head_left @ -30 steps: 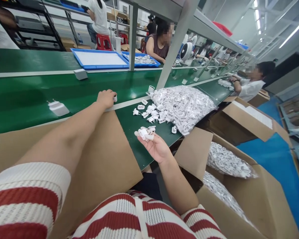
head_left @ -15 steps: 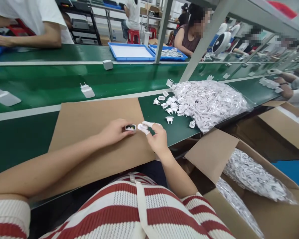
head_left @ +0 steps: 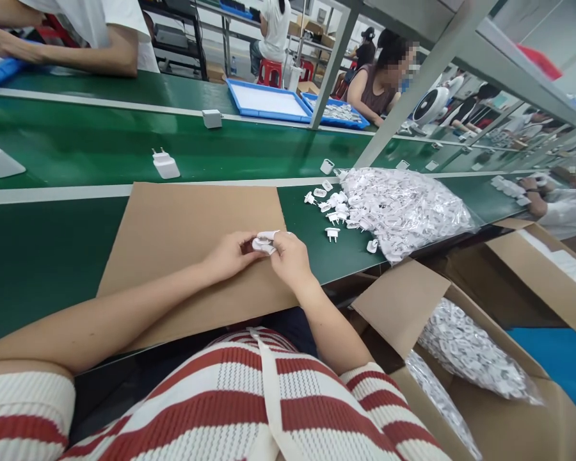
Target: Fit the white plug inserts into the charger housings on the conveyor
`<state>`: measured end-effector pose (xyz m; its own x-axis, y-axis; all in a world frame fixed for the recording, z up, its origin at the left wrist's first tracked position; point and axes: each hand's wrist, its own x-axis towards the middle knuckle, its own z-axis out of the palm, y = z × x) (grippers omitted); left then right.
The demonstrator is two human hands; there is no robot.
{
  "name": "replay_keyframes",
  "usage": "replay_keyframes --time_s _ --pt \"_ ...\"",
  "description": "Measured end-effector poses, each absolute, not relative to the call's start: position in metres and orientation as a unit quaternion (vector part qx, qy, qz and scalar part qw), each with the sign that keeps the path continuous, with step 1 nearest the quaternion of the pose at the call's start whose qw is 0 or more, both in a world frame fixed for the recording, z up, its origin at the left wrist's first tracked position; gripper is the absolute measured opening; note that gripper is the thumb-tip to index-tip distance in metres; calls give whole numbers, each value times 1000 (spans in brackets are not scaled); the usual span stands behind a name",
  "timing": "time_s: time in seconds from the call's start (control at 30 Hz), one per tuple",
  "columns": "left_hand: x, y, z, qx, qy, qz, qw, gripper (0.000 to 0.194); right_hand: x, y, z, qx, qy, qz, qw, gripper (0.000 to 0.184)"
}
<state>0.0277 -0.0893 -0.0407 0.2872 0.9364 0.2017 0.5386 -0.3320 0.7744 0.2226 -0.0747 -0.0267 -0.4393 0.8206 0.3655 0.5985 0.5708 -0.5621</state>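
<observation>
My left hand is closed around a white charger housing, mostly hidden now by the fingers. My right hand, with white covers on its thumb and forefinger, pinches a white plug cap against the housing's open end. Both hands meet above a flat cardboard sheet on the green bench. Whether the cap is fully seated cannot be made out. Right of the hands lie several loose plug caps with pins, beside a clear bag of white caps.
Beyond the cardboard runs a green conveyor belt, carrying a white charger with pins and other white pieces. An open carton with bagged white parts stands at lower right. Metal posts rise behind the bag. Co-workers sit across the belt and at far right.
My right hand has moved left, bringing the plug cap from just apart onto the housing's open end. The left hand keeps its grip. The camera view has shifted and tilted slightly.
</observation>
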Motion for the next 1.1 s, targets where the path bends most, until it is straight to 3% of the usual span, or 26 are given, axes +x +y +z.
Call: replay_keyframes --time_s 0.23,0.57,0.97,1.1 --pt "23 -87 -44 790 499 287 211 48 226 -65 -27 -388 -851 161 315 47" --pt "20 -88 -45 771 495 302 263 50 223 -71 -36 -398 -816 185 376 35" --pt "21 -88 -49 758 496 321 276 60 221 -77 -39 -459 -689 368 424 34" --pt "21 -89 -52 749 501 332 279 66 221 -80 -42 -463 -680 362 438 30"
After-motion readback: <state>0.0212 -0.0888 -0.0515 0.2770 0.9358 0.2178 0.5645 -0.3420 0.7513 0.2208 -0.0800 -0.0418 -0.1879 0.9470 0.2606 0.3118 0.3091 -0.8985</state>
